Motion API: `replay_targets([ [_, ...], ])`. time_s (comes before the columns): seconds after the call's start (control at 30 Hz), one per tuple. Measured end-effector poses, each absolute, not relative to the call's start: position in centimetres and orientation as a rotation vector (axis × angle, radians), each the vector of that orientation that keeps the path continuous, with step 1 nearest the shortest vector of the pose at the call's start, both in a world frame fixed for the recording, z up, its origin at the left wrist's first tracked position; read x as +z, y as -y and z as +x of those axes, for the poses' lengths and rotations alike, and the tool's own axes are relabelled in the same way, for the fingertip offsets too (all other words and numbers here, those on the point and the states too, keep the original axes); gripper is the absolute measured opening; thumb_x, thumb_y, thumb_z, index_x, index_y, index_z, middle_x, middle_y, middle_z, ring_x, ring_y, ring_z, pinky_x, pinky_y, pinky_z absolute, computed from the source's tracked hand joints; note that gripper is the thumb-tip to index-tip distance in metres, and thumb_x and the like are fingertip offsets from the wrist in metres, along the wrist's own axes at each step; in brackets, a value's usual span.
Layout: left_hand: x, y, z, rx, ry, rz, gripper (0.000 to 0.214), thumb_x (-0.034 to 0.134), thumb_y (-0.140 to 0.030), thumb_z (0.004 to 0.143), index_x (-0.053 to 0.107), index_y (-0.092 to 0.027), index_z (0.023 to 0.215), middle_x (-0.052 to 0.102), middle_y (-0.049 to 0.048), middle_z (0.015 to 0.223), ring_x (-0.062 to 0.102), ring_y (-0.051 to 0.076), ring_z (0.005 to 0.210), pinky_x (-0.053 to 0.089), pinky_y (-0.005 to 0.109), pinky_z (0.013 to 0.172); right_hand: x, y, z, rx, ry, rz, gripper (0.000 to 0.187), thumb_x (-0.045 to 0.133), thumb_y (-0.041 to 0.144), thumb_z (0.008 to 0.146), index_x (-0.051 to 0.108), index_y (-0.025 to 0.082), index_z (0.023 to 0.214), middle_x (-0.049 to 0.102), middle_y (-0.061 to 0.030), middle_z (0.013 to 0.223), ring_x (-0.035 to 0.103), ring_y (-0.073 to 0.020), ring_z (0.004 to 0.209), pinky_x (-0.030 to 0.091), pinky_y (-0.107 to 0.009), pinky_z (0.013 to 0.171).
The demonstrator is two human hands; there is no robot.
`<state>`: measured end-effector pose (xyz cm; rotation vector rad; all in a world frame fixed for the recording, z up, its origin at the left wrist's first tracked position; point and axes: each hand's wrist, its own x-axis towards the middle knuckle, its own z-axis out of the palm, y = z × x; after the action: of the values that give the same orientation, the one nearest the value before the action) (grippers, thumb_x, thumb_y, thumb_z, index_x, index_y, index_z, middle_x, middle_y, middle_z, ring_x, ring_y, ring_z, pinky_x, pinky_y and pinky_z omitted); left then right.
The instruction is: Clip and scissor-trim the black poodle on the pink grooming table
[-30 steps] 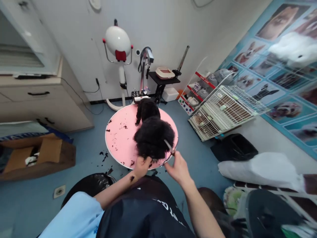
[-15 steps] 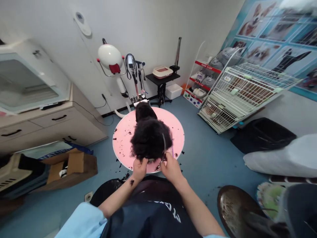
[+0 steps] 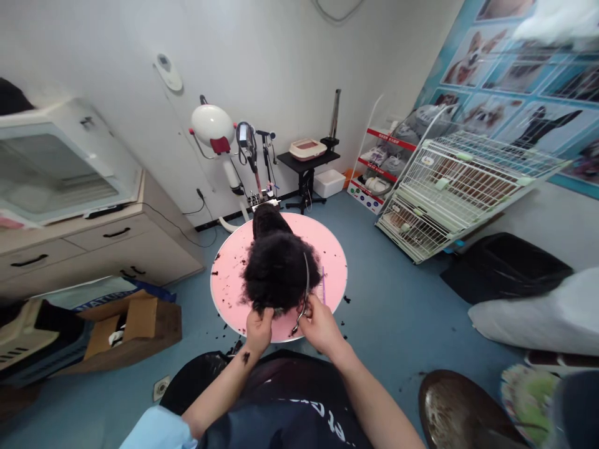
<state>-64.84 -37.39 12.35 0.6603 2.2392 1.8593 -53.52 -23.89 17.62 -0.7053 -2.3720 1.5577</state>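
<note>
A fluffy black dog (image 3: 276, 268) is on a round pink grooming table (image 3: 334, 249), its head end nearest me. My left hand (image 3: 259, 330) is closed at the near edge of its head, thumb and fingers pinching fur there; the fingertips are partly hidden. In my right hand (image 3: 321, 325) is a pair of curved grooming scissors (image 3: 307, 277), blades pointing away from me along the dog's right-hand side in view. Beside the dog, a purple comb (image 3: 322, 285) lies on the table. Dark hair clippings (image 3: 223, 284) are scattered over the tabletop.
Cabinets (image 3: 112, 234) and an open cardboard box (image 3: 140, 321) stand to the left. Behind the table are a white dryer (image 3: 212, 125) and a small black table (image 3: 306, 163). Wire cages (image 3: 449, 181) and a round brown stool (image 3: 449, 405) are on the right.
The whole scene sits slightly lower as the head camera shifts. My right hand and the scissors are a little farther from the dog's fur, and more of the purple comb shows.
</note>
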Motion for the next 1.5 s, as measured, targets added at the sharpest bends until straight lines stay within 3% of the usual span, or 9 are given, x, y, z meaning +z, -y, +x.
replay_targets([
  [0.13, 12.2, 36.8, -64.9, 1.929, -2.232, 0.655, 0.051, 0.053, -0.056, 0.085, 0.072, -0.010, 0.094, 0.075, 0.0137, 0.092, 0.069, 0.027, 0.092, 0.056, 0.038, 0.085, 17.9, 23.3, -53.8, 1.517, 2.363, -0.672, 0.035, 0.060, 0.016, 0.070, 0.055, 0.020, 0.104, 0.067, -0.0025, 0.092, 0.065, -0.0186, 0.083, 0.048, -0.027, 0.071],
  [0.27, 11.9, 36.4, -64.8, 1.998, -2.203, 0.639, 0.050, 0.054, -0.053, 0.086, 0.073, -0.008, 0.098, 0.075, 0.0160, 0.098, 0.070, 0.028, 0.094, 0.055, 0.038, 0.088, 18.8, 22.8, -53.9, 1.541, 2.383, -0.718, 0.026, 0.050, 0.012, 0.072, 0.055, 0.019, 0.097, 0.064, 0.0009, 0.076, 0.062, -0.0157, 0.066, 0.045, -0.026, 0.062],
  [0.4, 11.6, 36.0, -64.5, 2.001, -2.219, 0.620, 0.051, 0.053, -0.054, 0.086, 0.073, -0.008, 0.097, 0.075, 0.0160, 0.096, 0.070, 0.027, 0.093, 0.055, 0.037, 0.087, 19.6, 22.0, -53.9, 1.527, 2.407, -0.669, 0.029, 0.058, 0.014, 0.068, 0.056, 0.019, 0.097, 0.066, -0.0013, 0.086, 0.063, -0.0173, 0.079, 0.047, -0.026, 0.069],
  [0.53, 11.3, 35.5, -64.1, 2.007, -2.208, 0.656, 0.050, 0.051, -0.051, 0.088, 0.073, -0.008, 0.098, 0.074, 0.0163, 0.100, 0.070, 0.027, 0.096, 0.055, 0.037, 0.089, 19.4, 21.1, -53.9, 1.663, 2.371, -0.641, 0.027, 0.050, 0.011, 0.069, 0.055, 0.018, 0.094, 0.064, 0.0006, 0.081, 0.058, -0.0125, 0.063, 0.045, -0.024, 0.061],
  [0.8, 10.8, 34.9, -63.3, 2.092, -2.187, 0.628, 0.047, 0.052, -0.048, 0.088, 0.071, -0.009, 0.103, 0.074, 0.0166, 0.103, 0.069, 0.028, 0.099, 0.054, 0.041, 0.092, 19.1, 20.0, -53.5, 1.749, 2.376, -0.601, 0.024, 0.052, 0.012, 0.068, 0.052, 0.019, 0.092, 0.064, -0.0001, 0.081, 0.058, -0.0125, 0.063, 0.044, -0.024, 0.059],
  [1.03, 10.1, 33.9, -63.2, 2.073, -2.245, 0.834, 0.037, 0.049, -0.038, 0.090, 0.071, -0.014, 0.107, 0.074, 0.0138, 0.106, 0.069, 0.027, 0.101, 0.055, 0.039, 0.093, 22.2, 19.8, -52.9, 1.300, 2.667, -0.645, 0.021, 0.048, 0.010, 0.071, 0.051, 0.021, 0.089, 0.058, 0.0029, 0.071, 0.057, -0.0139, 0.063, 0.040, -0.024, 0.061],
  [1.17, 9.1, 33.1, -63.4, 1.977, -2.323, 1.021, 0.033, 0.048, -0.031, 0.089, 0.071, -0.017, 0.108, 0.073, 0.0146, 0.109, 0.067, 0.029, 0.107, 0.053, 0.042, 0.097, 23.1, 19.9, -52.8, 0.934, 2.824, -0.606, 0.028, 0.058, 0.018, 0.072, 0.052, 0.021, 0.099, 0.064, -0.0039, 0.092, 0.062, -0.0206, 0.081, 0.039, -0.027, 0.066],
  [1.3, 8.1, 32.7, -63.6, 1.974, -2.373, 1.122, 0.036, 0.050, -0.032, 0.089, 0.071, -0.014, 0.111, 0.072, 0.0171, 0.110, 0.067, 0.030, 0.109, 0.051, 0.046, 0.098, 23.5, 19.7, -52.7, 0.679, 2.928, -0.670, 0.030, 0.045, 0.008, 0.077, 0.053, 0.018, 0.104, 0.066, -0.0067, 0.089, 0.063, -0.0209, 0.078, 0.034, -0.028, 0.066],
  [1.5, 8.1, 32.8, -63.3, 1.916, -2.316, 1.013, 0.039, 0.050, -0.040, 0.090, 0.072, -0.015, 0.110, 0.072, 0.0158, 0.111, 0.066, 0.028, 0.111, 0.051, 0.042, 0.098, 22.4, 18.5, -53.1, 1.098, 2.689, -0.622, 0.026, 0.053, 0.014, 0.071, 0.054, 0.021, 0.096, 0.062, -0.0016, 0.081, 0.058, -0.0184, 0.073, 0.037, -0.027, 0.065],
])
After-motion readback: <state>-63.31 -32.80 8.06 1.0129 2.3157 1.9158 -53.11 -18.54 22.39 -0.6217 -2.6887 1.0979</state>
